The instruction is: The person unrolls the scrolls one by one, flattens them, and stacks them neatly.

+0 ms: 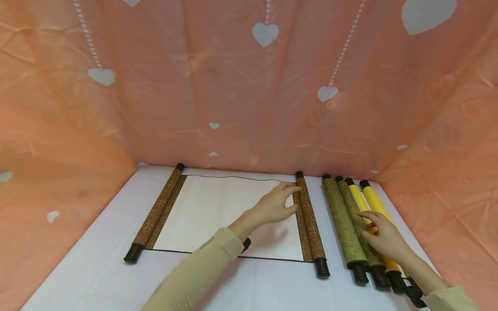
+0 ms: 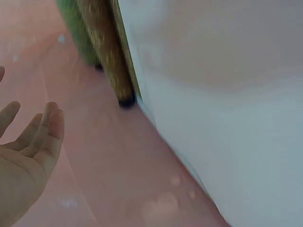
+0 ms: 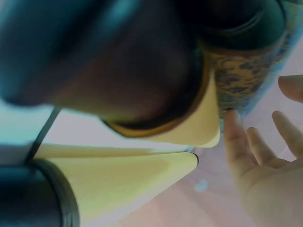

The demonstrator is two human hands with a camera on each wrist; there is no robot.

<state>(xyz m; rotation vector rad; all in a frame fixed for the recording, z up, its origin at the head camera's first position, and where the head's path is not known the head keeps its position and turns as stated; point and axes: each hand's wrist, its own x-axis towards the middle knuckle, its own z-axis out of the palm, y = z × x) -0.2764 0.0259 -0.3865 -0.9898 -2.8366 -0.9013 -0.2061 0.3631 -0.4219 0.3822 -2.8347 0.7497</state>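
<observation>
The open scroll lies spread flat on the white counter, its blank sheet fully out between the left roller and the right roller; so, as far as you can judge, the unrolling is done or the rolling-up has not begun, and no turn of paper shows on either rod beyond the brown patterned borders; four rolled scrolls lie side by side just beside it on your right, two green-gold ones and two yellow ones, all closed with their dark end caps toward you.

Your left hand reaches across the sheet to the far part of the right roller; the fingers are loosely spread and only gently bent, the tips touching the roller's top and the thumb near its inner edge; the grip is not closed round it, and the left wrist view shows an open palm.

Your right hand lies on the rolled scrolls with fingers straight, resting over the inner yellow one and its green-gold neighbour; it presses, it does not clasp; the right wrist view shows open fingers too.
</observation>
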